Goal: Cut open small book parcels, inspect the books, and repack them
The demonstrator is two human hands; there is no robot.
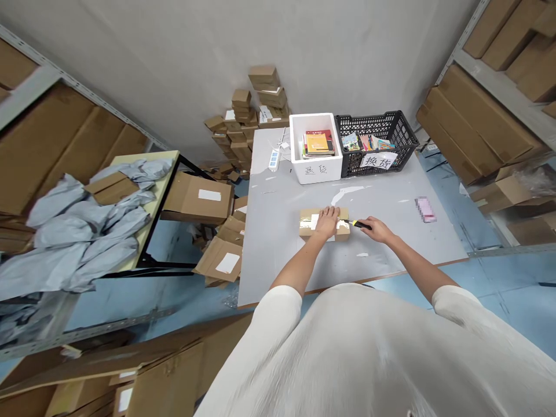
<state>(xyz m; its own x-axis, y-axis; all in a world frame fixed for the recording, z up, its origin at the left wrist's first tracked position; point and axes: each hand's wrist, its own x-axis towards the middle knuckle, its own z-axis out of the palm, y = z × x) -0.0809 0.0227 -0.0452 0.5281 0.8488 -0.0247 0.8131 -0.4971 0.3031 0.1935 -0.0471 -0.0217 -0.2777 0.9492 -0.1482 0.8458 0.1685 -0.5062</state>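
Note:
A small taped cardboard box (307,230) with a white label lies on the grey table (273,255) in front of me. My left hand (327,222) rests flat on top of this box, fingers stretched out over its tape and label. In my right hand (377,229) is a black and yellow utility knife (361,225), the fingers wrapped round its handle. The knife points left, its tip at the right end of the box by the tape. Whether the blade has gone into the tape is too small to tell.
Behind the box stand a white foam box (315,171) of books and a black plastic crate (402,145) of booklets. A power strip (274,160) lies left of them, a blurred pink item (425,209) at right. Cartons (223,255) and grey parcels (78,231) fill the left side.

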